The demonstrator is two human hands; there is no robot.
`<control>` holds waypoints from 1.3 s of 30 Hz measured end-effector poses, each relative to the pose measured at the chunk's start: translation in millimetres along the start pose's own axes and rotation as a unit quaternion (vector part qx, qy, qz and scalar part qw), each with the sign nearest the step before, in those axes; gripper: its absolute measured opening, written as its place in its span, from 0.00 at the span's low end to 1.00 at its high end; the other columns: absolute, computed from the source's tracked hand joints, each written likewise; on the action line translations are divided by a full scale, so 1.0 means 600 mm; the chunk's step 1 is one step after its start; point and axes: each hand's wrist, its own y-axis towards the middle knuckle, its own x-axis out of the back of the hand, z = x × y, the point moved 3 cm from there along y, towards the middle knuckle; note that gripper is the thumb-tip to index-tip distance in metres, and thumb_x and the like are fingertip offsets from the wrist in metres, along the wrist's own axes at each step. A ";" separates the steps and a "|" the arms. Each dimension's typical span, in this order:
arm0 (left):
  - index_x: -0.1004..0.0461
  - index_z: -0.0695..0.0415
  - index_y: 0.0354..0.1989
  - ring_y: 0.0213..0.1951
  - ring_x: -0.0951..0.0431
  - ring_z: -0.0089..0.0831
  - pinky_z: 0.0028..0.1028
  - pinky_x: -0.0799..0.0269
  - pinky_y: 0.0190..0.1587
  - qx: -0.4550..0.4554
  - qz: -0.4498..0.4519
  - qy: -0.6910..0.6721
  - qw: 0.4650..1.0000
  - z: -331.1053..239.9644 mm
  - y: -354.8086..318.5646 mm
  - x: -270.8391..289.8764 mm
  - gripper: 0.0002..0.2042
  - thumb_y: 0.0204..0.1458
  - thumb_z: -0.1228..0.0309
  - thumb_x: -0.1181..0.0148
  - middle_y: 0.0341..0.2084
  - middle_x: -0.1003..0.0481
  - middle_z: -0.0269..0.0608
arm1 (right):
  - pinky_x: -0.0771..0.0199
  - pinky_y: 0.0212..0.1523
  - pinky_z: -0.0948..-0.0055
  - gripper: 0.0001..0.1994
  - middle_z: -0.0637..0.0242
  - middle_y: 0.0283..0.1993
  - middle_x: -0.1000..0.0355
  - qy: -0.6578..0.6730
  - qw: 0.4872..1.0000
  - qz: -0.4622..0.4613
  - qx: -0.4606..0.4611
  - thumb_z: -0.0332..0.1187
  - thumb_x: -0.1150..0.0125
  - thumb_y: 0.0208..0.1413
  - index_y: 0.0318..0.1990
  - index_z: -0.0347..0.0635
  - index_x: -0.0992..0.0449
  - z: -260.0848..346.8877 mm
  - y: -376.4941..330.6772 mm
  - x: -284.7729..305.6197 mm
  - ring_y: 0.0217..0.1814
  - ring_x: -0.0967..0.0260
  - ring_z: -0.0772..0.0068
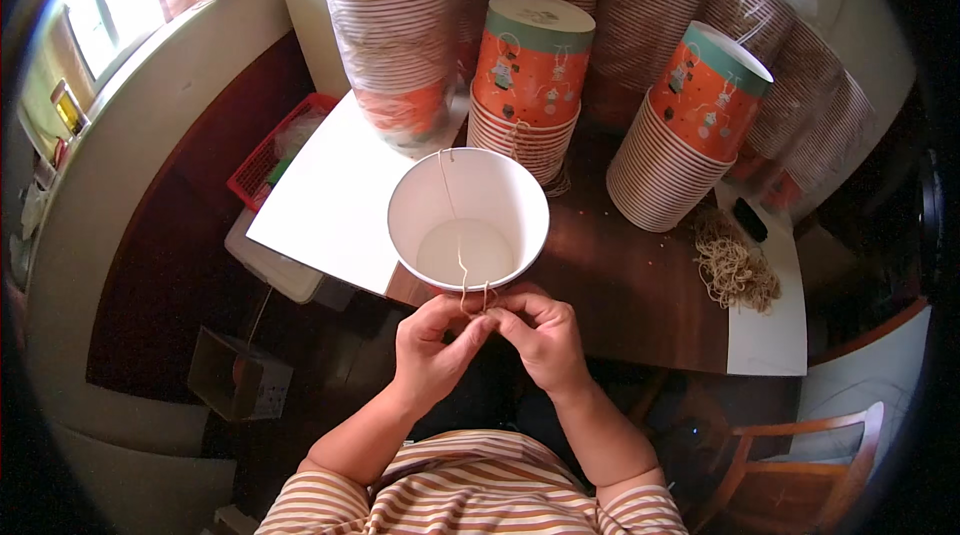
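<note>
A white-lined paper bucket stands at the table's near edge, its open mouth facing up. Thin tan twine runs from the far rim across the mouth to the near rim, where its ends hang outside. My left hand pinches the twine between thumb and fingers, just below the near rim. Close against it, my right hand pinches the twine as well, thumb tips nearly touching. Whether a knot lies between the fingertips is hidden.
Behind the bucket stand two upside-down stacks of orange and green buckets, a middle stack and a right stack. Tall plastic-wrapped stacks line the back. A twine heap lies at right, by a black object. A wooden chair stands lower right.
</note>
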 end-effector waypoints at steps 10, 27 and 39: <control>0.25 0.67 0.36 0.32 0.24 0.21 0.20 0.25 0.34 0.046 0.007 0.045 0.998 -0.004 0.003 0.013 0.05 0.51 0.81 0.43 0.31 0.23 0.41 | 0.29 0.42 0.79 0.06 0.68 0.35 0.25 0.153 0.985 -0.013 -0.076 0.27 0.42 0.54 0.37 0.36 0.23 -0.010 0.001 0.002 0.36 0.30 0.82; 0.25 0.63 0.28 0.23 0.23 0.23 0.19 0.28 0.26 -0.104 -0.003 0.282 0.954 -0.041 0.017 0.005 0.04 0.42 0.81 0.38 0.23 0.24 0.41 | 0.30 0.40 0.81 0.03 0.70 0.32 0.26 0.136 0.987 -0.031 -0.082 0.26 0.43 0.52 0.32 0.37 0.24 -0.016 0.003 -0.004 0.34 0.32 0.83; 0.26 0.67 0.33 0.27 0.26 0.17 0.17 0.30 0.30 0.060 0.035 0.002 0.998 -0.014 0.007 0.016 0.04 0.52 0.79 0.44 0.24 0.24 0.34 | 0.32 0.42 0.81 0.04 0.71 0.33 0.26 0.109 0.991 -0.043 -0.065 0.27 0.44 0.54 0.33 0.36 0.25 -0.015 0.003 0.004 0.36 0.32 0.84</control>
